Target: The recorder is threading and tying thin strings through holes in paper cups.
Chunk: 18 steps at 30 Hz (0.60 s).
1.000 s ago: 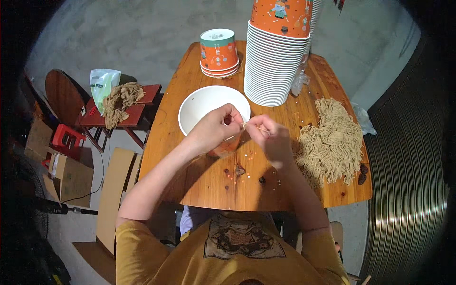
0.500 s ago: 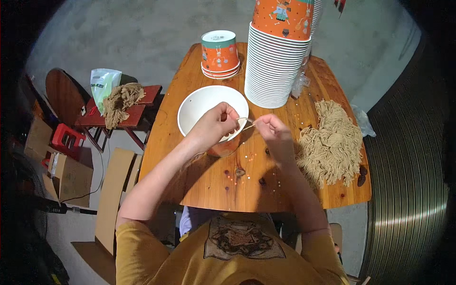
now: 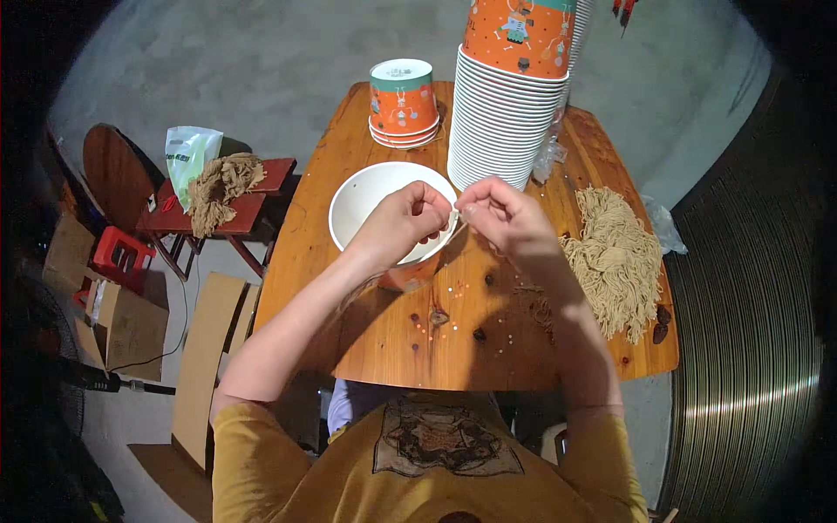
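Observation:
Over the right rim of a white-lined paper tub (image 3: 357, 193), both my hands work on a thin beige cord (image 3: 454, 219). My left hand (image 3: 397, 227) is closed in a pinch on the cord, thumb against the forefinger. Close beside it, my right hand (image 3: 506, 218) also pinches the cord, the fingertips of both hands nearly touching. The tub stands tilted toward me, and its orange outside shows below my left hand. A pile of beige cords (image 3: 615, 261) lies on the table to the right of my right forearm.
A tall stack of white-rimmed orange tubs (image 3: 506, 113) rises at the back of the wooden table (image 3: 375, 353). A shorter upside-down stack (image 3: 401, 105) stands left of it. Small pale and orange dots (image 3: 453, 292) are scattered nearby. More cords (image 3: 218, 192) lie on a red bench (image 3: 174, 221) at left.
My right hand has moved up and left, close to my left hand, turning as it came. The stretch of cord between the hands is shorter. My left hand has shifted slightly right.

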Tool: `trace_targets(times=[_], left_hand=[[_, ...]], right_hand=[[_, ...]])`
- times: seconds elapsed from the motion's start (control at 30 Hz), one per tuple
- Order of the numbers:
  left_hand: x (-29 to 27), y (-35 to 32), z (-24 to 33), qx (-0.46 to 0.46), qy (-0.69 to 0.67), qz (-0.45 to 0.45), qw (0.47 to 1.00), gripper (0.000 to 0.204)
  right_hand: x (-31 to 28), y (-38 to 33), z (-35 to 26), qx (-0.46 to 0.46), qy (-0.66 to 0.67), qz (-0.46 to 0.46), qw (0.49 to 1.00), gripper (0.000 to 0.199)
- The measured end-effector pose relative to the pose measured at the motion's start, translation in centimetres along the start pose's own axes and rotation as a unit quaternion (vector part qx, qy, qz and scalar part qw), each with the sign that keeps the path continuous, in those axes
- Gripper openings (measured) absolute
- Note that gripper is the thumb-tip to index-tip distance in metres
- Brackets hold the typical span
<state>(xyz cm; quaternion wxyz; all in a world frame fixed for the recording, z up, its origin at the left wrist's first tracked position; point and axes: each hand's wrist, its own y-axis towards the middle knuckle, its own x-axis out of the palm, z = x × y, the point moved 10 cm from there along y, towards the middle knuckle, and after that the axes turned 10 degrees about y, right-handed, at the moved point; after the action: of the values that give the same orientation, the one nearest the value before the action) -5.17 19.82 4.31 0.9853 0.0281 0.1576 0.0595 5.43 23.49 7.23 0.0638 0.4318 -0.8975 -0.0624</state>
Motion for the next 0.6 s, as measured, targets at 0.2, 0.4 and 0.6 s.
trace_targets(times=[0.2,0.4,0.6], left_hand=[[0.5,0.6,-0.3,-0.004,0.041,-0.014,0.999,0.016],[1.4,0.4,-0.9,-0.017,0.026,-0.078,0.996,0.017],[2.2,0.5,-0.8,-0.017,-0.004,-0.102,0.995,0.017]], right_hand=[[0.4,0.9,-1.5,-0.017,0.05,-0.072,0.996,0.013],[-0.4,2.0,-0.7,-0.048,0.052,-0.033,0.997,0.014],[-2.0,2.6,1.3,-0.058,0.098,0.018,0.993,0.014]])
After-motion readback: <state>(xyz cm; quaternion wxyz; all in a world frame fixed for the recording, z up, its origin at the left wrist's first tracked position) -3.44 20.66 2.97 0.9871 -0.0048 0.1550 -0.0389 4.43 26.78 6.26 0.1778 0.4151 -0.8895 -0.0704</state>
